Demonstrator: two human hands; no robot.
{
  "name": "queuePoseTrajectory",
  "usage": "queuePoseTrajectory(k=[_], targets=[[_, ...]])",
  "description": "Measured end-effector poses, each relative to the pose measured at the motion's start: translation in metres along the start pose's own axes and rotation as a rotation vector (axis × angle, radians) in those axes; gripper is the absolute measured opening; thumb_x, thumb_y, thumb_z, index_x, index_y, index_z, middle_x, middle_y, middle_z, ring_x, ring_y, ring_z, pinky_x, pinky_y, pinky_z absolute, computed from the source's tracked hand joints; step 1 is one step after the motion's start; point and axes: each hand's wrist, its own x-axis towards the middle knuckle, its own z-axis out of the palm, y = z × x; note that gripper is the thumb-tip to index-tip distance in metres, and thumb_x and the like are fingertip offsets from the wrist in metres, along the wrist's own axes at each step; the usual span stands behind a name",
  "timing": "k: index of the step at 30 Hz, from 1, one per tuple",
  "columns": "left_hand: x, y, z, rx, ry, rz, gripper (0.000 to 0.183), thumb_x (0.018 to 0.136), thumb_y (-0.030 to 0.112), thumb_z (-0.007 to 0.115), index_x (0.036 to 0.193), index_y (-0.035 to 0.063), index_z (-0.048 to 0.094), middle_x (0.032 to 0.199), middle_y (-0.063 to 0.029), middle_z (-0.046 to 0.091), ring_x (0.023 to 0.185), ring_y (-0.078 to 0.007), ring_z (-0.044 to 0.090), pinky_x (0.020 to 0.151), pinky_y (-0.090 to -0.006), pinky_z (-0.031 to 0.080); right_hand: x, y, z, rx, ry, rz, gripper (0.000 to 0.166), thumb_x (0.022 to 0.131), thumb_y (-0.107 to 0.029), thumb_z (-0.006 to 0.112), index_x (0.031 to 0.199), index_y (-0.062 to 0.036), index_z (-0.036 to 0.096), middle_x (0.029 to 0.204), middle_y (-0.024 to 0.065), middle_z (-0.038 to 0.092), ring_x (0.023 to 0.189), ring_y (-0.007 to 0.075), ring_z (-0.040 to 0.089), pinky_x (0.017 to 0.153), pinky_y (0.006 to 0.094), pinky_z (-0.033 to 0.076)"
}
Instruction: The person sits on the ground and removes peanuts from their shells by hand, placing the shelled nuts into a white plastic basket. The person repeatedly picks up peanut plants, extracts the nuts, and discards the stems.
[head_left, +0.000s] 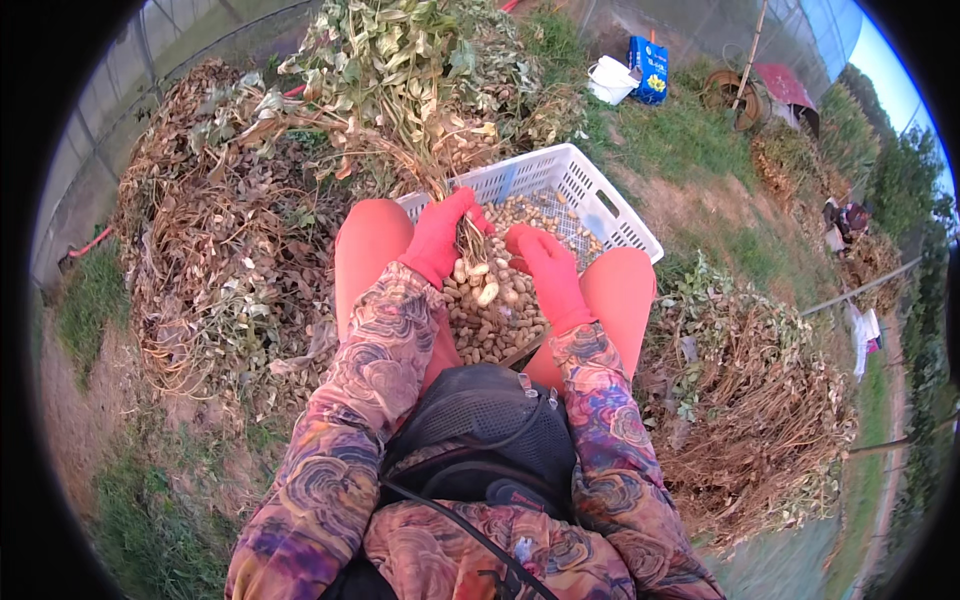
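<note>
My left hand (439, 232), in a red glove, grips a bundle of peanut plant stems (420, 161). The leafy tops spread away from me, and a cluster of peanut pods (480, 281) hangs below the fist. Just to the right is my right hand (546, 262), also gloved in red, with its fingers curled; whether a pod sits in them is hidden. Beneath both hands, between my knees, a white slotted plastic crate (619, 217) holds many loose peanuts (491, 334). My knees hide parts of its sides.
Heaps of dried peanut vines lie left (225, 247) and right (757, 412) of me. Beyond the crate are a white bucket (611, 80) and a blue printed bag (649, 71) on grass. A person (847, 217) is far off at right. Netting (90, 150) runs along the left.
</note>
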Motion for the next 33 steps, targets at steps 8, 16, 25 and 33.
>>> queuePoseTrajectory(k=[8,16,25,33], targets=[[0.006,-0.018,0.0,0.071,0.105,0.126,0.013,0.08,0.012,0.059,0.087,0.0007,0.056,0.076,-0.0077,0.061,0.069,-0.018,0.061,0.062,-0.0285,0.048,-0.015,0.004,0.013,-0.785,0.01,-0.342,0.032,0.074,-0.018,0.065,0.103,-0.0084,0.061,0.098,0.014,0.06,0.091,0.0287,0.058,0.077,0.036,0.046],[-0.007,-0.027,0.008,0.301,-0.021,0.077,0.013,0.083,0.013,0.053,0.074,0.003,0.051,0.059,-0.0063,0.053,0.051,-0.0164,0.052,0.054,-0.0289,0.042,0.0,0.018,-0.002,-1.215,0.249,-0.297,0.021,0.076,-0.014,0.059,0.096,-0.0076,0.063,0.093,0.017,0.061,0.088,0.0331,0.058,0.078,0.0394,0.046],[0.002,-0.007,-0.006,0.268,0.231,0.207,0.021,0.087,0.019,0.05,0.073,0.0027,0.049,0.06,-0.005,0.049,0.057,-0.0183,0.052,0.059,-0.0313,0.045,-0.017,-0.011,0.011,-0.563,0.007,-0.144,0.03,0.076,-0.023,0.065,0.1,-0.0048,0.063,0.092,0.0124,0.063,0.083,0.0276,0.06,0.077,0.0333,0.047],[0.011,-0.019,-0.014,0.141,0.19,0.171,0.016,0.087,0.015,0.052,0.078,0.0026,0.047,0.06,-0.0035,0.046,0.051,-0.0176,0.047,0.056,-0.0334,0.046,-0.011,0.008,0.007,-0.846,0.056,-0.1,0.035,0.077,-0.023,0.062,0.109,-0.0077,0.059,0.09,0.0156,0.063,0.084,0.0296,0.061,0.077,0.0353,0.047]])
